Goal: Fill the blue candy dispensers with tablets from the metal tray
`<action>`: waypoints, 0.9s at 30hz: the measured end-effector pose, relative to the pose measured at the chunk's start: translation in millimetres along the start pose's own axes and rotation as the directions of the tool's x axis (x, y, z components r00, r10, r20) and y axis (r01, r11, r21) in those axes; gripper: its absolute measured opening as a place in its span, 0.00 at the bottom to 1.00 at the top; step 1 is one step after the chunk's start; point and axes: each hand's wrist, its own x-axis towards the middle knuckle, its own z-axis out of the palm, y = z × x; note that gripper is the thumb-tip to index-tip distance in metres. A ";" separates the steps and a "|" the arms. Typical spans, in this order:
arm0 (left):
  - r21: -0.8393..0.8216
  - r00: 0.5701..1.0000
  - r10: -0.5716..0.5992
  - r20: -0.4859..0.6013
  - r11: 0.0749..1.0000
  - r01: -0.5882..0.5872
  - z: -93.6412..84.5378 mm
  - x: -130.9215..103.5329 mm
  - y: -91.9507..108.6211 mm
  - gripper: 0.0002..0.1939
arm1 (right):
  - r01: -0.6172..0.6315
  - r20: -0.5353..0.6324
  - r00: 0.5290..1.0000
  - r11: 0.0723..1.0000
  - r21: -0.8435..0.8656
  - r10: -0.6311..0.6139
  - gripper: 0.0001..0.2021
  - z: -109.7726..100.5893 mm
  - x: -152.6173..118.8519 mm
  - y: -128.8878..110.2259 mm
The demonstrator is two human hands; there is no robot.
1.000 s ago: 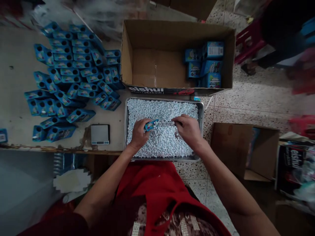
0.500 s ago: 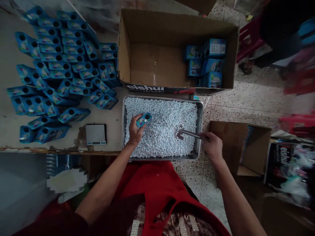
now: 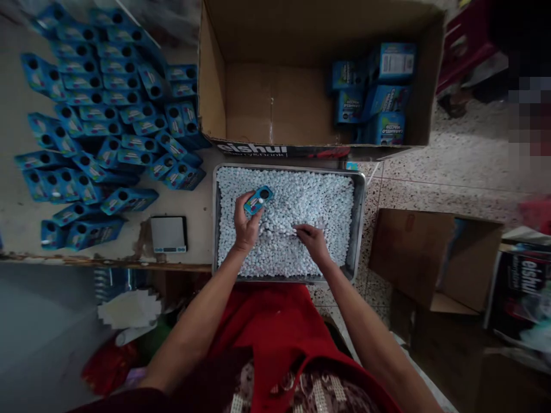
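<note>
Left hand [image 3: 247, 222] curls round box [image 3: 256, 197]; right hand [image 3: 310, 240] pinches what looks like a laden scoop [image 3: 279, 230]. I'd keep both within tray [image 3: 360, 218] edges, hole [image 3: 264, 194] up, scoop level.

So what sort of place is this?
Probably a small packing workshop, perhaps for sweets: a metal tray full of pale pellets, many blue boxes on the table, and a large cardboard box with blue packs inside.

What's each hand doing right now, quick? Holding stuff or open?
Left hand: holding a small blue box.
Right hand: closed on what looks like a scoop, mostly hidden by white balls.
</note>
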 end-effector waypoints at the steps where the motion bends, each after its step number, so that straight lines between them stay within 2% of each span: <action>1: 0.019 0.999 0.009 0.031 1.000 -0.009 -13.0 5.8 3.5 0.23 | 0.008 0.002 1.000 1.000 0.029 -0.008 0.17 -9.8 -3.4 -6.3; 4: 0.068 0.993 0.053 0.107 0.996 -0.061 -44.7 17.1 13.3 0.21 | 0.005 0.007 1.000 0.987 0.163 -0.006 0.17 -36.3 -15.4 -39.5; 7: 0.090 0.978 0.100 0.182 0.989 -0.118 -57.4 19.1 22.4 0.19 | 0.023 0.000 1.000 0.977 0.214 -0.024 0.14 -50.2 -22.3 -86.1; 10: 0.085 0.954 0.135 0.268 0.983 -0.163 -58.0 15.8 29.6 0.18 | 0.151 -0.045 0.988 0.988 0.037 -0.150 0.10 -55.0 -19.8 -126.0; 12: 0.088 0.939 0.151 0.308 0.979 -0.186 -57.6 13.1 32.3 0.18 | 0.272 -0.049 0.959 0.953 -0.132 -0.280 0.08 -56.1 -15.3 -143.7; 14: 0.101 0.929 0.162 0.333 0.973 -0.206 -58.3 10.8 33.5 0.18 | 0.373 -0.004 0.920 0.880 -0.294 -0.391 0.09 -54.3 -12.0 -156.7; 16: 0.120 0.925 0.162 0.344 0.969 -0.215 -59.3 8.8 33.9 0.18 | 0.426 0.062 0.892 0.786 -0.448 -0.448 0.11 -47.3 -12.1 -169.4; 19: 0.140 0.928 0.135 0.348 0.971 -0.194 -58.6 6.1 33.2 0.17 | 0.428 0.130 0.880 0.644 -0.634 -0.457 0.12 -27.2 -19.1 -193.3; 21: 0.128 0.936 0.111 0.335 0.978 -0.162 -56.9 4.4 31.2 0.17 | 0.428 0.158 0.876 0.582 -0.692 -0.456 0.12 -16.5 -26.5 -208.0; 23: 0.088 0.948 0.069 0.311 0.991 -0.101 -56.8 3.1 27.9 0.18 | 0.435 0.160 0.866 0.556 -0.708 -0.473 0.12 -19.9 -34.4 -211.6; 24: 0.060 0.954 0.039 0.297 0.996 -0.060 -58.3 2.6 26.0 0.19 | 0.423 0.137 0.865 0.557 -0.715 -0.482 0.12 -29.4 -38.2 -206.1; 25: 0.032 0.960 0.007 0.280 0.999 -0.016 -60.9 2.3 24.0 0.19 | 0.388 0.089 0.871 0.564 -0.729 -0.483 0.12 -44.3 -41.7 -194.7; 27: -0.005 0.970 -0.050 0.239 0.999 0.053 -69.1 1.8 20.3 0.20 | 0.244 -0.069 0.889 0.596 -0.765 -0.452 0.12 -85.1 -47.3 -154.2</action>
